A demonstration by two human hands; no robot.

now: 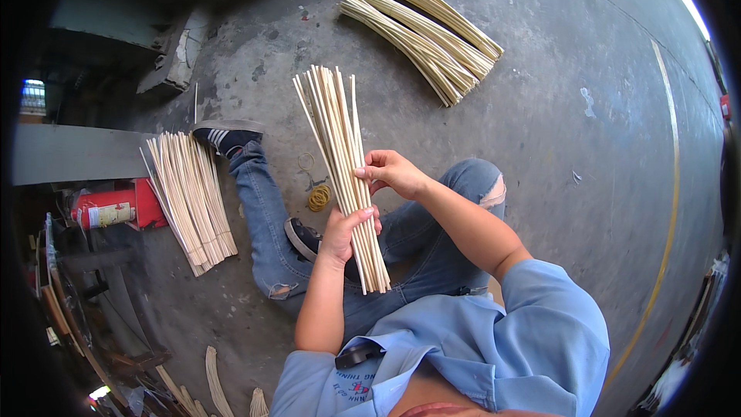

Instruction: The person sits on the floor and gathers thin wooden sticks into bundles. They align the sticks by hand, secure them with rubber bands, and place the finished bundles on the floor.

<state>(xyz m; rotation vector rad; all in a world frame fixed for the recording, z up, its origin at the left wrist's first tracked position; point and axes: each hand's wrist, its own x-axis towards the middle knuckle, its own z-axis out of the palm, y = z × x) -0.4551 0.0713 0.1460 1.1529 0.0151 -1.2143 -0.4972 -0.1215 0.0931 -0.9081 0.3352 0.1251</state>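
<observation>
A bundle of thin pale wooden sticks (340, 135) stands out in front of me, tilted a little, its upper ends fanning apart. My left hand (340, 235) is closed around its lower part, thumb across the front. Higher up, on the right side, my right hand (392, 174) is closed, thumb and fingers pinching at the edge of the bundle; its fingertips are partly hidden. Beyond the sticks, on the floor between my legs, lies a small pile of yellowish rubber bands (319, 198).
Several tied stick bundles (421, 38) lie on the concrete floor ahead. More sticks (193, 201) lean at the left beside my shoe (228, 139) and a red fire extinguisher (108, 208). Curved sticks (216, 382) lie at the lower left. A yellow line (671, 208) runs along the right.
</observation>
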